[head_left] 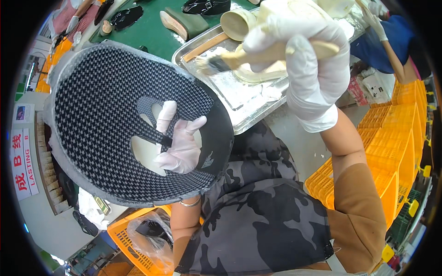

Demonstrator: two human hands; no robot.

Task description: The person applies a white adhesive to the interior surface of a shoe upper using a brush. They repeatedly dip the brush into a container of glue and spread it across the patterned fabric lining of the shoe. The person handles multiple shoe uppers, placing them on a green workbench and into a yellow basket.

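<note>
A black shoe upper (106,106) with a black-and-white houndstooth lining stands large at the left, its inside facing me. My left hand (184,149), in a white glove, shows through the upper's cut-out openings with its fingers curled round a narrow black strap. At the upper right my right hand (317,76), also gloved in white, grips a flat brush (235,59) by its pale wooden handle. The bristles point left, above a metal tray (251,120) and beyond the upper's edge. Whitish residue coats the tray, and a wooden strip (205,48) lies in it.
A cream cup (237,25) stands at the tray. On the green table (147,34) lie an olive shoe (186,25) and black shoes (126,18). Orange crates (368,152) line the right; another crate (126,234) holds bagged items. A co-worker in blue (382,43) is at the upper right.
</note>
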